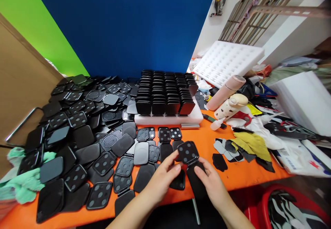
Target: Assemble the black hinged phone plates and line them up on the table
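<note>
Between my hands, over the orange table's front edge, is an unfolded hinged black case (188, 152). Its upper half shows round grey dots; the lower half is plain dark. My left hand (164, 175) pinches the upper half's left side between thumb and fingers. On the lower half, my right hand (210, 180) has its thumb on the face and its fingers behind, mostly hidden. Similar open cases lie just beyond and left of my hands, among them a dotted one (164, 134) and a plain grey-faced one (141, 153).
Rows of upright black cases (165, 98) stand in a white foam block (168, 119). A large pile of cases (82, 136) covers the table's left side. To the right lie a pink bottle (224, 92), dark cut pieces (219, 162) and yellow cloth (252, 146). A red bin (266, 201) stands below.
</note>
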A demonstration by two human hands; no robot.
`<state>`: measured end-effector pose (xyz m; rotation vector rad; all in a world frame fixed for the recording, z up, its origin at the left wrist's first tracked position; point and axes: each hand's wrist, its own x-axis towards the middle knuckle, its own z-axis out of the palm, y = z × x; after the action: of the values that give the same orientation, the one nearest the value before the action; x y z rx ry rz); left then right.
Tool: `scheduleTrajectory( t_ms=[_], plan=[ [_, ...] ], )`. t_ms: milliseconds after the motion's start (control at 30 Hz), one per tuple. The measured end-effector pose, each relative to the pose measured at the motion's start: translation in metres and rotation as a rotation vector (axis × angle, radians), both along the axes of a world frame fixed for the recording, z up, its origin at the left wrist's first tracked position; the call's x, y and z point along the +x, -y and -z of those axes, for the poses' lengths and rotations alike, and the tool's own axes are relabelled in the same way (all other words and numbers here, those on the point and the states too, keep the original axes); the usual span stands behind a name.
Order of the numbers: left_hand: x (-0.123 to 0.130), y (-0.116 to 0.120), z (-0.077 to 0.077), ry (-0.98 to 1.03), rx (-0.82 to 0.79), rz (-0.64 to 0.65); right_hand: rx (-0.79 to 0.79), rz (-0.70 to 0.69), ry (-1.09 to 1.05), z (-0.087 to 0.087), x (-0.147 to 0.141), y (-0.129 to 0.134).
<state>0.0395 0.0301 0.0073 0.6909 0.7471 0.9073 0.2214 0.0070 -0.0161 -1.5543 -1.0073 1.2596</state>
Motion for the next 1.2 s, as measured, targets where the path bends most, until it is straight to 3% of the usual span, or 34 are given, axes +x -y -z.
scheduleTrajectory(
  t_ms=[167,300,467,633,767,867,1033,1100,1200],
  plan=[
    [-0.036,-0.010,-0.006,-0.287,0.065,-0.185,-0.016,0.014,0.507,0.023,0.041,-0.023],
    [-0.067,-0.008,-0.004,-0.477,0.130,-0.322,0.021,-0.067,0.655,0.021,0.048,-0.032],
    [-0.083,0.007,0.001,-0.753,0.285,-0.257,0.108,-0.160,0.811,0.004,0.048,-0.033],
    [-0.091,0.022,0.004,-0.828,0.403,-0.214,0.108,-0.119,0.900,-0.003,0.070,-0.032],
    [-0.113,0.039,0.001,-0.875,0.398,-0.306,0.094,-0.066,0.889,-0.006,0.083,-0.025],
    [-0.134,0.056,-0.003,-0.950,0.364,-0.380,0.143,-0.100,0.828,-0.008,0.071,-0.019],
    [-0.150,0.092,0.001,-1.117,0.308,-0.332,0.246,-0.324,0.711,-0.010,0.016,-0.009],
    [-0.149,0.106,0.007,-1.244,0.239,-0.260,0.281,-0.469,0.676,-0.012,-0.006,-0.005],
    [-0.142,0.119,0.015,-1.449,0.111,-0.045,0.306,-0.626,0.647,-0.021,-0.028,-0.004]
  ],
)
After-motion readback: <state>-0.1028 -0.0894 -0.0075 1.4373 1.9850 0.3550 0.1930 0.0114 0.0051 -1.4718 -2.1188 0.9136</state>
